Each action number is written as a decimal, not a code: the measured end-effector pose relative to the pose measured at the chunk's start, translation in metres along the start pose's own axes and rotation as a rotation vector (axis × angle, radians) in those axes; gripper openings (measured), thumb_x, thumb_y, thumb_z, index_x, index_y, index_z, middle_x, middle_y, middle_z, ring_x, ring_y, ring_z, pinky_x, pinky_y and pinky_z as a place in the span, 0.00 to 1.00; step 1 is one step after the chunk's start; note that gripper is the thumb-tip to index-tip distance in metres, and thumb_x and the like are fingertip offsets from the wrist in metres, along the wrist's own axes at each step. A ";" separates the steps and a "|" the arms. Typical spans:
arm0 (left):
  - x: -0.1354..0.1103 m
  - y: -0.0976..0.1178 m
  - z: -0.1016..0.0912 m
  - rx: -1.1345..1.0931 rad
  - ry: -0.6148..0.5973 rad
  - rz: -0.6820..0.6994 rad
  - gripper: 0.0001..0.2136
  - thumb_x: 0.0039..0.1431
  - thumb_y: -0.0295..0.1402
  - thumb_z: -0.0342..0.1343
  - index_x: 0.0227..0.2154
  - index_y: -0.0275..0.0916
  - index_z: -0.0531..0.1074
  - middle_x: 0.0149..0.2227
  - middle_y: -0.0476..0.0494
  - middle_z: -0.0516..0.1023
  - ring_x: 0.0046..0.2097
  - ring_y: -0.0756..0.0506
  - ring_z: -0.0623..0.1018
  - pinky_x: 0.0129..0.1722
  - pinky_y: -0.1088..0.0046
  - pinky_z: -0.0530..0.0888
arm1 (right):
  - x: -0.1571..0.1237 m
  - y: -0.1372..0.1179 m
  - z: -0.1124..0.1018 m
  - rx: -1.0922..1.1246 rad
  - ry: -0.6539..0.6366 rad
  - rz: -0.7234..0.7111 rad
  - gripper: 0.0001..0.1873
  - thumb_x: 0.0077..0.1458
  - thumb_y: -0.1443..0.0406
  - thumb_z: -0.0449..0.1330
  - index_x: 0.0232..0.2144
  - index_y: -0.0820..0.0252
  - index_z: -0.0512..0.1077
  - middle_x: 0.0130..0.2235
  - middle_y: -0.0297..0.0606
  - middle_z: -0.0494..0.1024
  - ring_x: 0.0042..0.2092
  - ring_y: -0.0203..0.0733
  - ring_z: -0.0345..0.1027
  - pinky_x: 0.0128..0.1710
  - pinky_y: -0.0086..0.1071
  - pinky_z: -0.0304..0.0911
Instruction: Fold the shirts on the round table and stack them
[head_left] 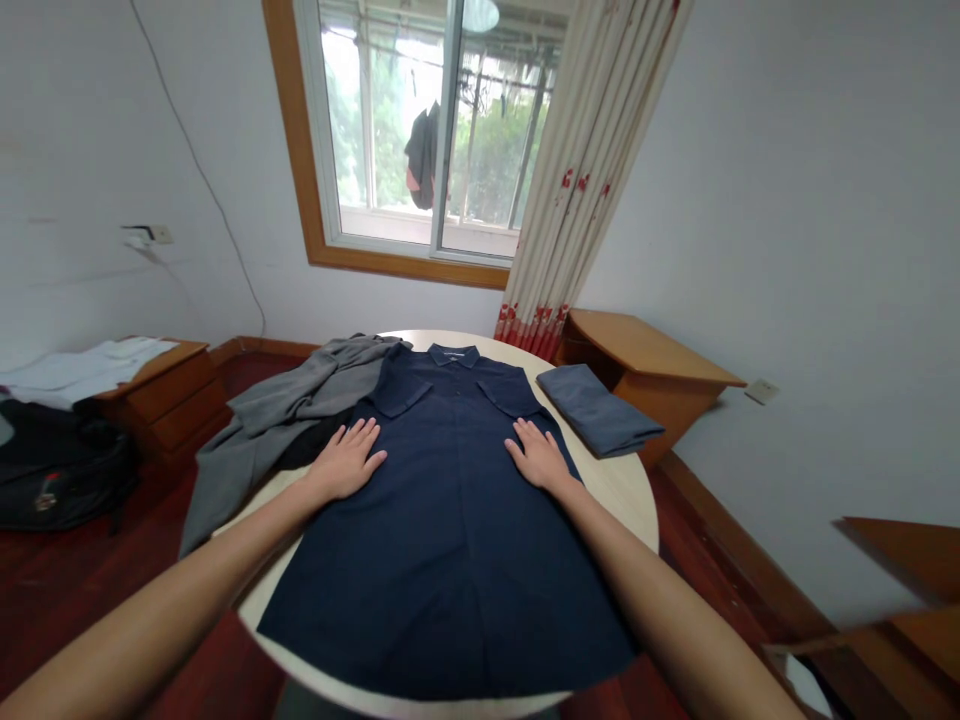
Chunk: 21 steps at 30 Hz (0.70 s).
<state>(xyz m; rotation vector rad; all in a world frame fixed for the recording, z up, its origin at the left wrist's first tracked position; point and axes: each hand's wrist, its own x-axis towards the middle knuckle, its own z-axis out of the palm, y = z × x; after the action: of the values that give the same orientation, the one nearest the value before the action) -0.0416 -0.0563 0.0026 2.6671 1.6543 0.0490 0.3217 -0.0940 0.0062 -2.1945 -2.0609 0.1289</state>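
Note:
A dark navy shirt [450, 540] lies spread out on a round, pale table [626, 490], its collar at the far side and its hem near me. Both short sleeves are turned in over the front of the shirt. My left hand [347, 460] rests flat on the shirt's left edge, fingers stretched out. On the right side of the shirt, below the sleeve, my right hand [538, 455] lies flat with its fingers extended. Neither hand grips the cloth.
Rumpled grey clothing [300, 390] hangs over the table's left side. A folded blue-grey garment [600, 410] lies at the right edge. Beyond are a wooden desk [652, 350], a curtain [570, 200] and a window. A black bag [60, 465] and wooden drawers [180, 395] stand at left.

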 end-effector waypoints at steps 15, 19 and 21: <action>-0.060 0.050 0.002 -0.088 0.016 0.102 0.30 0.70 0.49 0.36 0.69 0.42 0.55 0.72 0.45 0.49 0.72 0.41 0.50 0.69 0.52 0.50 | -0.050 -0.004 0.011 0.056 0.040 -0.037 0.31 0.69 0.52 0.43 0.68 0.59 0.57 0.71 0.41 0.53 0.72 0.44 0.42 0.70 0.46 0.38; -0.083 0.039 0.004 -0.042 0.042 -0.078 0.30 0.70 0.49 0.37 0.69 0.40 0.55 0.72 0.43 0.49 0.72 0.39 0.51 0.68 0.50 0.52 | -0.052 0.019 0.012 0.050 0.110 0.037 0.30 0.69 0.55 0.45 0.67 0.63 0.60 0.70 0.44 0.55 0.71 0.47 0.46 0.69 0.46 0.41; -0.092 0.040 0.005 -0.024 0.064 -0.167 0.30 0.70 0.49 0.38 0.69 0.38 0.56 0.72 0.40 0.50 0.72 0.38 0.52 0.67 0.49 0.53 | -0.053 0.020 0.013 0.061 0.131 0.048 0.30 0.69 0.55 0.46 0.66 0.64 0.61 0.70 0.44 0.57 0.71 0.48 0.47 0.69 0.46 0.42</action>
<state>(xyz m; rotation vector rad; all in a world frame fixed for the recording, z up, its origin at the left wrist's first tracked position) -0.0464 -0.1565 -0.0043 2.5255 1.8754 0.1535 0.3365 -0.1473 -0.0111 -2.1554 -1.9115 0.0511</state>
